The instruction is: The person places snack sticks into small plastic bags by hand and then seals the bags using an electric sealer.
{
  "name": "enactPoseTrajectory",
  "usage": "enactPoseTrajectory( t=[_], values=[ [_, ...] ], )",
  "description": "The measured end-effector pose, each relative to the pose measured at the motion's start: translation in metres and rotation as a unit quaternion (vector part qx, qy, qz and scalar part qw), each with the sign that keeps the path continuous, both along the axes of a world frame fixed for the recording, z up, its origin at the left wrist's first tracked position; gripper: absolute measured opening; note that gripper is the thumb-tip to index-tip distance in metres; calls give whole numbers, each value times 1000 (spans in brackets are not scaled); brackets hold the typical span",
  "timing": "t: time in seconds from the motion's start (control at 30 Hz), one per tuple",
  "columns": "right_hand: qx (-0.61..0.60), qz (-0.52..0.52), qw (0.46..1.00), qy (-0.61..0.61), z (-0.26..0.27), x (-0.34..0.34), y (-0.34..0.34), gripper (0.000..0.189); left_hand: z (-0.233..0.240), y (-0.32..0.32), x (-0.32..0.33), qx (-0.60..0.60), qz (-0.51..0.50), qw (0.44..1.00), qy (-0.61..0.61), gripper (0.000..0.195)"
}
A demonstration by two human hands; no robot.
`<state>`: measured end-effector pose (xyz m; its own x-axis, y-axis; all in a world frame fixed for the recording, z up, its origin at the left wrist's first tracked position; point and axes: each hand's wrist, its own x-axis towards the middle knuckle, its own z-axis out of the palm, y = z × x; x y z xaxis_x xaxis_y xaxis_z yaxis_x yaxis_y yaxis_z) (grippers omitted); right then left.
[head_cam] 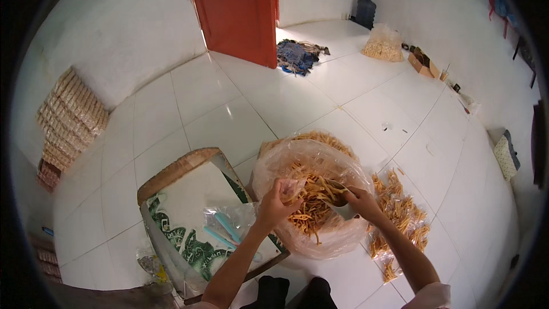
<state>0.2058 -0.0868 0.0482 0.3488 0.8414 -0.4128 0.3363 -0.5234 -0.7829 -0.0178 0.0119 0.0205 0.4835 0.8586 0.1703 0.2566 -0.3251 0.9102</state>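
Observation:
In front of me a large clear plastic bag (326, 244) stands with its mouth wide, full of brown stick-shaped snacks (309, 214). My left hand (276, 206) holds a small clear plastic bag (294, 189) over the left part of the large bag's mouth. On the right side, my right hand (362, 202) grips a metal scoop (343, 210) loaded with snack sticks, its edge close to the small bag. How far the scoop reaches into the small bag cannot be told.
Filled small snack bags (403, 219) lie in a heap on the tiled floor to the right. At left, a low table (188, 193) carries clear bags and a light-blue sealer-like tool (223, 227). Stacked snack packs (73, 120) line the left wall, near a red door (236, 13).

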Motion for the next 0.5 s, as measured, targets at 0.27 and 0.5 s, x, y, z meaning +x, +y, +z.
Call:
enactPoseTrajectory(
  t=[0.27,0.5],
  values=[
    [47,60,997,18,92,39,-20,38,4,-3,6,165,-17,983,80,52],
    [-28,125,989,-74,122,28,-2,39,1,-8,18,228,10,972,54,54]
  ],
)
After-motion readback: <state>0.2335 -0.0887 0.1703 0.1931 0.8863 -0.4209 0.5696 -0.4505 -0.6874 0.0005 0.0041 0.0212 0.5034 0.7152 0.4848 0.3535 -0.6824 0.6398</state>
